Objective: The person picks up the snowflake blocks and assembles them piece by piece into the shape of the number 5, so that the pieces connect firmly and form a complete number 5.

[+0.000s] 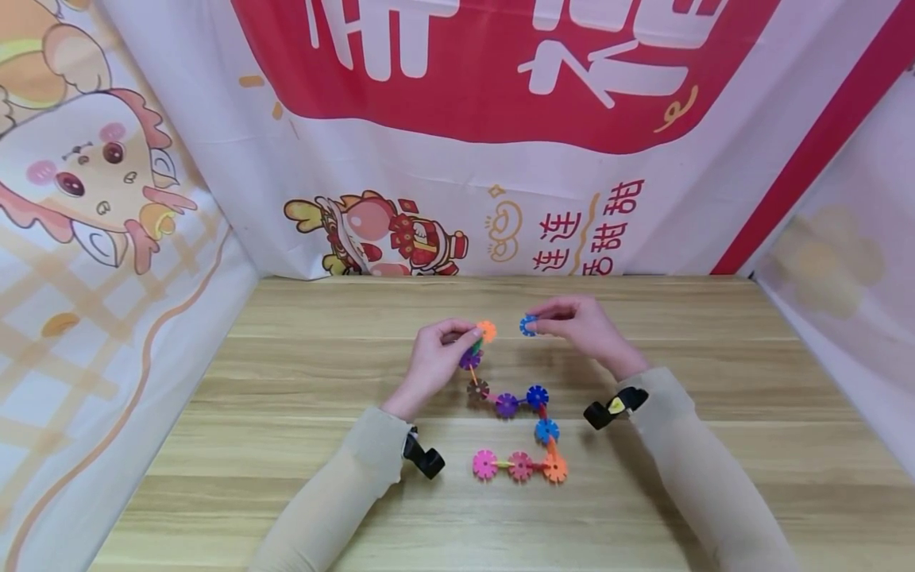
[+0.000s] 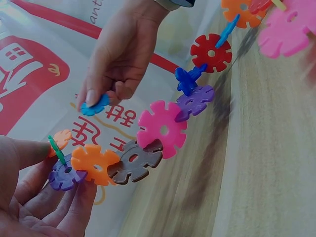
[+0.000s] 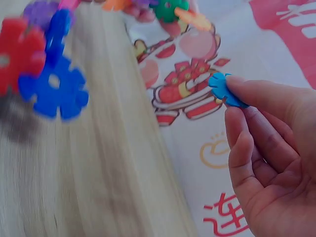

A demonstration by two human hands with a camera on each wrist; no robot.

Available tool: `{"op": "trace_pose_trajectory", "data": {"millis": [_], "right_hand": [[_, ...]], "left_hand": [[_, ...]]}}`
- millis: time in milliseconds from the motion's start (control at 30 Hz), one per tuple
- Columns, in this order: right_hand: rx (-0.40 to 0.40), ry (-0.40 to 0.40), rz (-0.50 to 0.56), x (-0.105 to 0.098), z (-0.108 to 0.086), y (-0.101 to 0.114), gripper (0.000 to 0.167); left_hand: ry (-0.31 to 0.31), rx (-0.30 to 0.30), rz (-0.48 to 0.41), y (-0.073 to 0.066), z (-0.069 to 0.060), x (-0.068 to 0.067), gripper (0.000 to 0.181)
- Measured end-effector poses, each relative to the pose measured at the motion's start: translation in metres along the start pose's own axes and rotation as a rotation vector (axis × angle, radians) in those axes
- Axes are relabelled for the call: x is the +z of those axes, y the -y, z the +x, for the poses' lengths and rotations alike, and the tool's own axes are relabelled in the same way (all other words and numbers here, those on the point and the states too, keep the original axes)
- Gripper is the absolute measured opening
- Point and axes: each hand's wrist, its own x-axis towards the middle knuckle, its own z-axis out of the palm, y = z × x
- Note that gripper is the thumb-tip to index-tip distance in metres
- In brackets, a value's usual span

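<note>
A zigzag chain of colourful notched snowflake discs (image 1: pixel 507 405) runs over the wooden table. At its far end my left hand (image 1: pixel 432 356) grips the chain between thumb and fingers. By those fingers, the left wrist view shows a green disc (image 2: pixel 57 149) seen edge-on, joined to a purple disc (image 2: pixel 67 178) and a small orange disc (image 2: pixel 62 141). To the right, my right hand (image 1: pixel 582 324) pinches a loose light-blue disc (image 3: pixel 227 90) between thumb and fingers. A gap separates this disc from the chain's orange end.
The chain's near end, with a pink disc (image 1: pixel 484 465) and a corner orange disc (image 1: pixel 555 467), lies between my forearms. A printed cloth (image 1: pixel 443 159) hangs behind the wooden table (image 1: pixel 300 397). Black wrist straps with cameras (image 1: pixel 616 407) sit on both sleeves.
</note>
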Motion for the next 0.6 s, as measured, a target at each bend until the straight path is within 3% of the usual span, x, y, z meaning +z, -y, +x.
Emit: {"op": "trace_pose_trajectory", "data": {"millis": [600], "right_hand": [[-0.09, -0.048, 0.112, 0.023, -0.003, 0.01, 0.019]], "left_hand": [[-0.003, 0.016, 0.016, 0.0, 0.0, 0.001, 0.019]]}}
